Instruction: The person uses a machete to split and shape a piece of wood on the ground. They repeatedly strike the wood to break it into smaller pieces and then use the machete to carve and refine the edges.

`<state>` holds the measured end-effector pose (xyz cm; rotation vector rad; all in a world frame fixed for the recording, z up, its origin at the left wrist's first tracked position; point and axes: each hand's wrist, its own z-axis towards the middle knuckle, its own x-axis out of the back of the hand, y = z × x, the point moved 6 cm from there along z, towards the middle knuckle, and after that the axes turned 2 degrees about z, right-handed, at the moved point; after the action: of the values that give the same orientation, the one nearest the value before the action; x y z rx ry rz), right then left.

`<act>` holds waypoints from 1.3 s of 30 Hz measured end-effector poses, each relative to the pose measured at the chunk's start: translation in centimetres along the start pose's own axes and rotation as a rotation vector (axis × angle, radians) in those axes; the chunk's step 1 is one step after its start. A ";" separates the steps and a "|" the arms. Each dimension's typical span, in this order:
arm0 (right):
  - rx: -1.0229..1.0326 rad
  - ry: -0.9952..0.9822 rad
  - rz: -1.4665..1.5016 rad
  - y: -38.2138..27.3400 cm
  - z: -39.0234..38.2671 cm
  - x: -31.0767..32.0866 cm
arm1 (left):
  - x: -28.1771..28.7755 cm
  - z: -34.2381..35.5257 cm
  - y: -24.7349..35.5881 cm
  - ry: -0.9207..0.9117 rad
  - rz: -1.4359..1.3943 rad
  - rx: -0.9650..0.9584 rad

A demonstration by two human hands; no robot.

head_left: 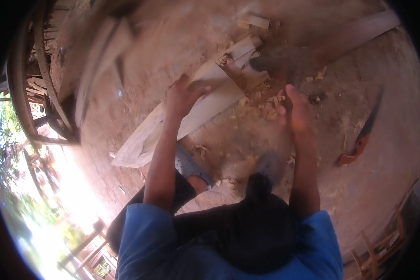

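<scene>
A long pale wooden board (pixel 144 135) lies slanting across the ground in front of me, its far end split and chipped. My left hand (pixel 181 97) is over the board's left side, fingers apart with nothing in them; whether it touches the wood I cannot tell. My right hand (pixel 297 114) is raised to the right of the board, fingers curled, and smeared by motion. Just beyond it is a blurred dark blade (pixel 263 64) over the chipped end. It seems to belong to a hand tool in that hand, but its handle does not show clearly.
A handsaw (pixel 358 148) with an orange handle lies on the dirt at right. Wood chips (pixel 266 111) are scattered by the board. A long reddish plank (pixel 354 35) runs to the upper right. My grey clog (pixel 191 169) is beside the board. Timber frames (pixel 42 74) stand at left.
</scene>
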<state>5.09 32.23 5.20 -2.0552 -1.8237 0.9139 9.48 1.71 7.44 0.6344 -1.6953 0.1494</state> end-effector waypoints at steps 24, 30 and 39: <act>-0.068 -0.025 -0.002 1.5 0.5 0.4 | -0.6 -0.1 -0.7 -0.027 0.016 0.014; -0.042 -0.080 0.052 1.8 1.5 0.2 | -0.2 -0.2 -0.4 -0.024 0.021 0.012; -0.082 -0.171 -0.070 -0.1 1.0 0.6 | -0.1 -0.6 -0.3 0.069 -0.016 -0.048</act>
<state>4.41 32.58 4.32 -2.0007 -2.0381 1.0415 10.14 1.74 7.45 0.5999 -1.6221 0.1174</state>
